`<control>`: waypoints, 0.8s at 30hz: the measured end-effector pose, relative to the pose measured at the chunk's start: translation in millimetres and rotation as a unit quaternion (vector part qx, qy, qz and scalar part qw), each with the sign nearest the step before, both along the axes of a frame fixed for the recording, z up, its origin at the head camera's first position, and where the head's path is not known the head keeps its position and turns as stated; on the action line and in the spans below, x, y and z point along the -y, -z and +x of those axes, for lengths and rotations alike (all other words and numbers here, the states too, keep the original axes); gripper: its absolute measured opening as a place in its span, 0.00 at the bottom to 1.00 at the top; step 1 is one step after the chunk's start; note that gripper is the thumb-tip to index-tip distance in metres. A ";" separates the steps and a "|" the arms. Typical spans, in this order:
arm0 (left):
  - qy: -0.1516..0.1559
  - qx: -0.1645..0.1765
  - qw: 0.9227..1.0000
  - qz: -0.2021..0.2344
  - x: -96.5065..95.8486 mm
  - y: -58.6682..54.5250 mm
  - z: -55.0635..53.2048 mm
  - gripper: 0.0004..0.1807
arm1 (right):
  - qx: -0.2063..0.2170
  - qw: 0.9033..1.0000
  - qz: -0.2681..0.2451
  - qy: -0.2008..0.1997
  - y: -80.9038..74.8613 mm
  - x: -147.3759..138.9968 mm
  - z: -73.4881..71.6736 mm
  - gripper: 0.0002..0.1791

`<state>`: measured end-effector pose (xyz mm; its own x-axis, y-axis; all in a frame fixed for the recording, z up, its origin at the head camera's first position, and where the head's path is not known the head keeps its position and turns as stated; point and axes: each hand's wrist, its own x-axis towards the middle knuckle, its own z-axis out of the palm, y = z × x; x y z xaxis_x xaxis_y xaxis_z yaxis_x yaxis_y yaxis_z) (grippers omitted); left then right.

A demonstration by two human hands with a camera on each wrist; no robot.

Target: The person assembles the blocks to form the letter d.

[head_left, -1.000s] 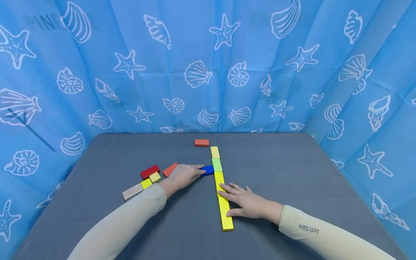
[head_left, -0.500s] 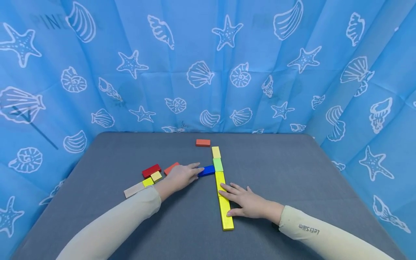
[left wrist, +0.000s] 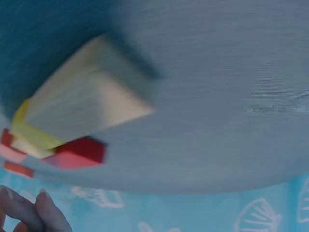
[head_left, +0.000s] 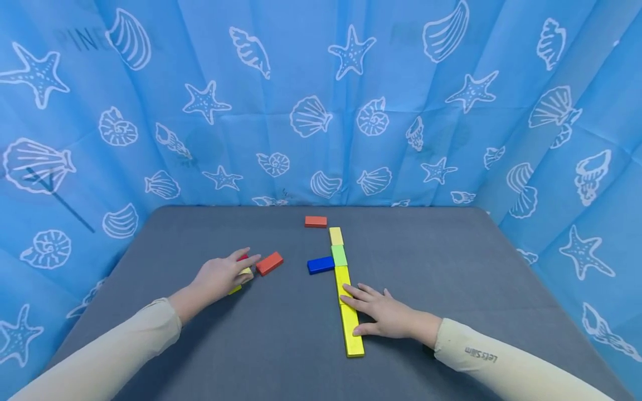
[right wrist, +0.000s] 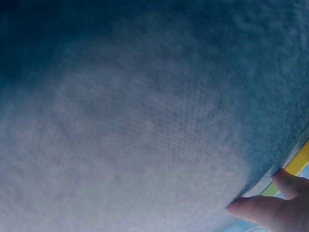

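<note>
My left hand (head_left: 215, 277) reaches over a group of blocks at the left, its fingers extended and covering most of them. A red block (left wrist: 79, 152), a yellow block (left wrist: 36, 135) and a plain wooden block (left wrist: 87, 96) show in the left wrist view, where my fingertips (left wrist: 43, 205) appear apart from them. My right hand (head_left: 386, 312) rests with spread fingers on two long yellow blocks (head_left: 354, 342), laid end to end. Beyond them a green block (head_left: 339, 255) and a pale yellow block (head_left: 336, 236) continue the row. A blue block (head_left: 320, 265) lies against the row's left side.
An orange block (head_left: 270, 263) lies just right of my left hand. Another orange block (head_left: 315, 221) sits near the back edge of the grey table (head_left: 431, 239). A blue curtain (head_left: 281, 67) with shell prints hangs behind and beside the table.
My left hand has let go of the blue block and moved left to the group of blocks. The blue block stays beside the row. My right hand keeps its place.
</note>
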<state>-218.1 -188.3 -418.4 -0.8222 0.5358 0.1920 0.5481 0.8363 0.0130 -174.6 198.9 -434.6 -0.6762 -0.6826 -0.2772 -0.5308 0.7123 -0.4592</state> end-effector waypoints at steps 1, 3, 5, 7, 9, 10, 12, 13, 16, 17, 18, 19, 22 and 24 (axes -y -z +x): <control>-0.001 0.002 1.000 -0.002 3.1 0.9 1.0 0.27 | -0.001 1.000 0.001 0.001 -0.1 -0.8 0.3 0.41; 0.004 0.002 1.000 0.000 5.3 3.6 1.4 0.27 | -0.001 1.000 0.001 0.003 -0.3 -2.3 1.1 0.41; 0.019 -0.005 1.000 0.006 2.8 7.4 0.0 0.28 | -0.001 1.000 -0.001 0.005 -0.3 -3.4 2.1 0.41; 0.035 -0.013 0.999 0.011 -3.3 10.9 -1.6 0.28 | -0.002 1.000 -0.003 0.006 -0.2 -3.9 2.8 0.41; 0.042 -0.019 0.999 0.010 -10.7 14.4 -3.0 0.29 | -0.003 1.000 -0.005 0.006 0.2 -3.6 3.0 0.41; 0.040 -0.017 0.999 0.007 -14.4 16.0 -3.7 0.29 | -0.003 1.000 -0.005 0.006 0.2 -3.2 2.9 0.41; 0.022 0.004 1.000 -0.002 -21.3 18.4 -5.1 0.29 | -0.002 1.000 -0.006 0.005 0.2 -2.1 2.5 0.41; 0.011 0.014 1.000 -0.008 -24.1 19.5 -6.0 0.29 | -0.002 1.000 -0.006 0.004 0.3 -1.5 2.2 0.41; -0.024 0.057 0.998 -0.019 -31.4 21.6 -9.2 0.29 | 0.000 1.000 -0.005 0.002 0.5 0.2 1.6 0.41; -0.032 0.069 0.997 -0.020 -33.4 22.0 -10.1 0.28 | 0.001 1.000 -0.005 0.002 0.7 0.6 1.5 0.41; -0.035 0.074 0.996 -0.019 -34.8 22.7 -11.2 0.28 | 0.001 1.000 -0.004 0.001 0.8 1.0 1.4 0.41; -0.037 0.078 0.996 -0.019 -36.1 23.5 -12.0 0.28 | 0.001 1.000 -0.003 0.001 0.9 1.3 1.3 0.41; -0.032 0.078 0.996 -0.018 -38.9 25.4 -14.4 0.27 | 0.003 1.000 -0.003 0.001 0.6 1.8 1.0 0.41; -0.028 0.071 0.997 -0.020 -40.1 25.9 -14.8 0.26 | 0.003 1.000 -0.002 0.001 0.0 2.0 0.7 0.41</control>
